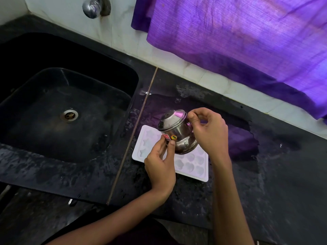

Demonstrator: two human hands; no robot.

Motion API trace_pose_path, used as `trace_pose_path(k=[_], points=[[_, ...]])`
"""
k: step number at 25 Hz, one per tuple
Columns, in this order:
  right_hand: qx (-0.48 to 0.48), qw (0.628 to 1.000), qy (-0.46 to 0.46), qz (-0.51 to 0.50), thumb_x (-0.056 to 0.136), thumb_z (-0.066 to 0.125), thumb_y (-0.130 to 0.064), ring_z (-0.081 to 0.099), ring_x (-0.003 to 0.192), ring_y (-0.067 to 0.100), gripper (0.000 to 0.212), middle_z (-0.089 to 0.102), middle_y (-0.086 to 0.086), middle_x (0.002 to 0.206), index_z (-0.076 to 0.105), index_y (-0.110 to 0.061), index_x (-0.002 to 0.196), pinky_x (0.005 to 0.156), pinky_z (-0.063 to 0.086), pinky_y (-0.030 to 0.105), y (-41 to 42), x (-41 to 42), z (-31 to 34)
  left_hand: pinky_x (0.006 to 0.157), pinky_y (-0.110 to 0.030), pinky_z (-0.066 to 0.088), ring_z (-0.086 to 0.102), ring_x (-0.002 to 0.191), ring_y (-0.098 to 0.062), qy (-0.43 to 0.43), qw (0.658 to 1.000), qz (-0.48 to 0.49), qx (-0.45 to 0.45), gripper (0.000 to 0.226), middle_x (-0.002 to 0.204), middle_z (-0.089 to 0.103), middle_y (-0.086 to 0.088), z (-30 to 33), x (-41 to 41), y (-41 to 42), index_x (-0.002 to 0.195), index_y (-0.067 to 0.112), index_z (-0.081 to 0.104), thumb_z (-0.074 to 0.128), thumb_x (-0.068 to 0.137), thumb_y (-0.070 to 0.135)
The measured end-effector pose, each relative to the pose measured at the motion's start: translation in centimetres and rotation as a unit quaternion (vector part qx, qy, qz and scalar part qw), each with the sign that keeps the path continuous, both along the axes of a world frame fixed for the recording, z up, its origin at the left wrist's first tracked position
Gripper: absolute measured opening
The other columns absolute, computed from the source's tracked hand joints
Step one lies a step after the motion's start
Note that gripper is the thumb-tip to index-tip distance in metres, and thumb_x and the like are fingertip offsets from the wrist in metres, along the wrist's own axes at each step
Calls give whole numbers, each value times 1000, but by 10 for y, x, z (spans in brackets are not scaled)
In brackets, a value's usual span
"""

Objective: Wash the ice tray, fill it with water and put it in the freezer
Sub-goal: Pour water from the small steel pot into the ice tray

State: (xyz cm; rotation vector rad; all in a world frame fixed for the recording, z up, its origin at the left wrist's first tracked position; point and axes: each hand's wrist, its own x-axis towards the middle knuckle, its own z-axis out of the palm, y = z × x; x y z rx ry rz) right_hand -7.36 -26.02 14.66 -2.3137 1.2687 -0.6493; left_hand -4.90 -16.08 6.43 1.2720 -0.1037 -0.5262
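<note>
Here, both hands tilt a steel pot (178, 134) over the ice tray (192, 169).
Left hand (160, 161) pinches its side, right hand (210, 131) its rim; the tray lies flat beneath them.

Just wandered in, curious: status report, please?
Both hands, left and right, hold steel pot tilted over white ice tray. Tray flat on wet counter beside sink. Nothing blocking.

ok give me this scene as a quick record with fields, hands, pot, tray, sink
left hand: fingertips on the lower side of the steel pot, by its stickers
right hand: pinching the pot's rim
steel pot: tilted toward the sink, held over the ice tray
ice tray: white, flat on the wet black counter, shaped moulds facing up
sink: black, nothing in it, left of tray
tap: no water running
</note>
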Motion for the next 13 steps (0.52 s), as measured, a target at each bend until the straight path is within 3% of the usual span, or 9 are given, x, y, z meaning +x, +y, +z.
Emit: trace_pose_path(k=[8, 13], points=[[3, 996, 82, 25, 86, 58, -46, 64, 80, 10, 14, 68, -14, 86, 67, -35, 88, 71, 46, 29, 5, 6, 0, 73, -6, 49, 65, 88, 11, 21, 1000, -5, 19, 25, 99, 69, 5, -4, -6, 13, 112, 5, 67, 64, 89, 11], [-3, 995, 93, 41, 86, 59, -46, 64, 81, 11, 13, 66, -15, 83, 67, -36, 87, 73, 49, 31, 8, 11, 0, 74, -7, 50, 66, 92, 1, 28, 999, -1, 23, 25, 105, 71, -4, -3, -7, 17, 113, 4, 67, 64, 89, 12]])
